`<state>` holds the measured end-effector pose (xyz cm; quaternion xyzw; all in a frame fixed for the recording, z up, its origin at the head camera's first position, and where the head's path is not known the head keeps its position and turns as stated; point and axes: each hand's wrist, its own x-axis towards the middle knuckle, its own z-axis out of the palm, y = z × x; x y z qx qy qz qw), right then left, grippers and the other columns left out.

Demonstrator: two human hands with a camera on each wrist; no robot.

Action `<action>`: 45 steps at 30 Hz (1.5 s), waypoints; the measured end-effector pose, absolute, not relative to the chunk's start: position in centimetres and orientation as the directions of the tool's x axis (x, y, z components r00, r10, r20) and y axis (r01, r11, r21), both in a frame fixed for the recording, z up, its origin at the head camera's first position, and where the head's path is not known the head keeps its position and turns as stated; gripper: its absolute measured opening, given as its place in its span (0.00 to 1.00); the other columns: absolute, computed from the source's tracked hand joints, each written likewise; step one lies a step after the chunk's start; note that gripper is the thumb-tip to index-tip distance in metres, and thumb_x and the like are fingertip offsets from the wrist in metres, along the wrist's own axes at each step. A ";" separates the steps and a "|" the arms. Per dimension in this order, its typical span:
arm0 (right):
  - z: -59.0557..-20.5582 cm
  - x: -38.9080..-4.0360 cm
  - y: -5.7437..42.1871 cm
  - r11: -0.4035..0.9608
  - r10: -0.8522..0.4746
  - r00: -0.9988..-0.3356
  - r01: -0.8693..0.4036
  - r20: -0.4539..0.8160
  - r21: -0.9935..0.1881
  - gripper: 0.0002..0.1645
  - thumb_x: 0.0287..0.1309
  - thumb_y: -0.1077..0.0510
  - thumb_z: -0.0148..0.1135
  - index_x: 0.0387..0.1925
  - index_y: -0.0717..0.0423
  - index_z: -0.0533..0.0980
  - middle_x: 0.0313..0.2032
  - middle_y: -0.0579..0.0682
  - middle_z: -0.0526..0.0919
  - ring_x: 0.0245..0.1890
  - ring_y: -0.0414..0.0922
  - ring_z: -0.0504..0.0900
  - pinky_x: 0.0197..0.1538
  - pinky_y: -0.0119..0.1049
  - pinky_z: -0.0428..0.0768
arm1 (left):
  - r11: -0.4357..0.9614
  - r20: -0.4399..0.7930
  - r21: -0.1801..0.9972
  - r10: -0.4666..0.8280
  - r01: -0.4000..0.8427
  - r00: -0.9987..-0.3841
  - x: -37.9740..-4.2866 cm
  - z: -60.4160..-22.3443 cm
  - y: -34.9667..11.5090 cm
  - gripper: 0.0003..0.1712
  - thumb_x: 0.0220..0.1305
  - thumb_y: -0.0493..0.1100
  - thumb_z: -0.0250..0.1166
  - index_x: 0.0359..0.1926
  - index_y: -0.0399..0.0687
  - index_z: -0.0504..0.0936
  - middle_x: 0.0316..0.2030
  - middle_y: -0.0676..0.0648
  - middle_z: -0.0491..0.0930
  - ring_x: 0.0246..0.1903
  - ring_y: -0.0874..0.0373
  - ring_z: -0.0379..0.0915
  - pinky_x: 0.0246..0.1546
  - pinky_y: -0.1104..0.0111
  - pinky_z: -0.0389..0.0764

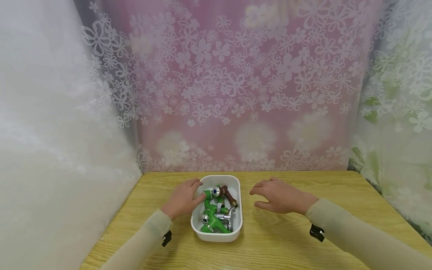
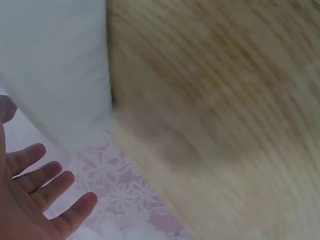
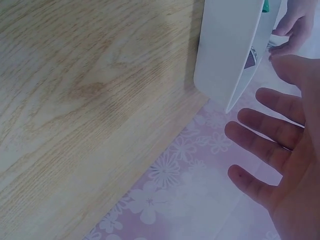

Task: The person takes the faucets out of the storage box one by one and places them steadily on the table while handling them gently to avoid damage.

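Observation:
A white rectangular tub (image 1: 221, 237) stands on the table, holding several taps. Among them are green taps (image 1: 212, 216), a brown tap (image 1: 231, 198) towards the back right and a chrome tap (image 1: 230, 220) at the front right. My left hand (image 1: 183, 198) is at the tub's left side, its fingertips overlapping the rim in the head view. In the left wrist view its fingers (image 2: 55, 190) are spread and loosely bent. My right hand (image 1: 278, 195) hovers to the right of the tub, its palm turned inward and fingers spread, with nothing in it.
The light wooden table (image 1: 280, 243) extends on both sides of the tub. A pink flowered curtain (image 1: 236, 93) hangs behind its far edge. Pale sheets hang along the left (image 1: 60, 131) and right (image 1: 401, 123). A dark device sits under each wrist.

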<state>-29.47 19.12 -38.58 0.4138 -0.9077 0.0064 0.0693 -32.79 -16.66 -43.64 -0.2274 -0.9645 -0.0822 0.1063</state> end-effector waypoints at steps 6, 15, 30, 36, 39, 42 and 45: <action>-38.4 -30.0 18.7 0.642 -0.763 -0.632 -0.766 0.132 0.043 0.20 0.71 0.44 0.57 0.55 0.47 0.81 0.55 0.49 0.85 0.55 0.49 0.83 0.56 0.57 0.80 | 0.873 0.203 0.148 0.434 0.465 -0.878 -32.9 -44.7 -16.5 0.35 0.73 0.62 0.54 0.71 0.47 0.70 0.74 0.44 0.64 0.72 0.45 0.63 0.70 0.49 0.67; -38.3 -31.4 16.8 0.657 -0.749 -0.657 -0.753 0.089 -0.026 0.19 0.69 0.46 0.59 0.55 0.49 0.82 0.54 0.48 0.85 0.53 0.47 0.84 0.55 0.47 0.83 | 0.877 0.198 0.149 0.426 0.457 -0.883 -32.6 -45.6 -16.4 0.35 0.75 0.61 0.51 0.73 0.46 0.68 0.76 0.43 0.60 0.72 0.43 0.62 0.69 0.47 0.68; -37.0 -35.1 10.9 0.719 -0.692 -0.717 -0.676 -0.085 -0.159 0.21 0.67 0.46 0.63 0.58 0.48 0.81 0.55 0.46 0.84 0.55 0.45 0.82 0.57 0.44 0.81 | 0.892 0.193 0.144 0.400 0.429 -0.896 -32.8 -46.1 -16.4 0.32 0.76 0.59 0.50 0.71 0.47 0.69 0.75 0.42 0.61 0.72 0.44 0.62 0.67 0.45 0.70; -36.9 -36.6 8.6 0.719 -0.691 -0.710 -0.654 -0.135 -0.237 0.23 0.65 0.50 0.65 0.59 0.54 0.80 0.54 0.54 0.84 0.53 0.49 0.82 0.55 0.47 0.82 | 0.894 0.179 0.157 0.392 0.419 -0.903 -32.7 -46.0 -16.4 0.32 0.76 0.59 0.49 0.72 0.47 0.69 0.76 0.43 0.60 0.72 0.44 0.62 0.67 0.45 0.69; -36.8 -37.2 7.8 0.718 -0.691 -0.707 -0.650 -0.149 -0.248 0.24 0.65 0.52 0.66 0.60 0.56 0.79 0.55 0.57 0.83 0.51 0.49 0.82 0.53 0.45 0.82 | 0.896 0.181 0.145 0.393 0.419 -0.902 -32.7 -45.9 -16.4 0.32 0.76 0.59 0.49 0.72 0.47 0.69 0.76 0.43 0.60 0.72 0.44 0.63 0.67 0.45 0.70; -36.9 -37.7 7.1 0.735 -0.676 -0.716 -0.634 -0.176 -0.242 0.25 0.64 0.52 0.67 0.60 0.55 0.79 0.56 0.57 0.82 0.52 0.49 0.82 0.52 0.45 0.82 | 0.896 0.184 0.136 0.396 0.422 -0.900 -32.8 -46.0 -16.4 0.32 0.76 0.59 0.49 0.72 0.47 0.69 0.76 0.42 0.60 0.71 0.44 0.63 0.66 0.46 0.71; -37.1 -38.1 6.5 0.760 -0.648 -0.732 -0.607 -0.211 -0.231 0.26 0.62 0.51 0.68 0.61 0.52 0.79 0.56 0.56 0.82 0.53 0.48 0.81 0.53 0.45 0.82 | 0.898 0.176 0.140 0.392 0.417 -0.903 -32.7 -45.9 -16.3 0.32 0.76 0.58 0.49 0.72 0.47 0.68 0.76 0.43 0.60 0.71 0.44 0.63 0.66 0.46 0.71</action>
